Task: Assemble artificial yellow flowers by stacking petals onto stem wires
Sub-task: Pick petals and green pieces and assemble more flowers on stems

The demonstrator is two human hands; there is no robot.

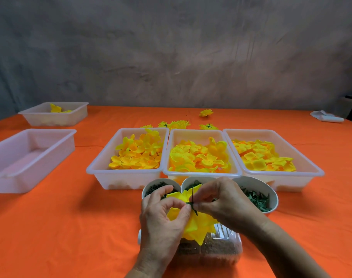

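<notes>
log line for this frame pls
step: seating green calyx | left hand: grips yellow flower | right hand: pinches stem wire | finished flowers: behind trays

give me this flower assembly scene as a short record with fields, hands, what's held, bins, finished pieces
left hand: left hand pinches the yellow flower at its centre
right hand: right hand pinches the green stem wire standing up through the flower
petal bins: three white bins side by side, left bin, middle bin, right bin, all holding yellow petals
green parts: three white cups behind the hands
other bins: empty bin at left; far bin with a few yellow pieces
finished flowers: several on the orange tablecloth behind the bins
under hands: clear container of brown bits
</notes>
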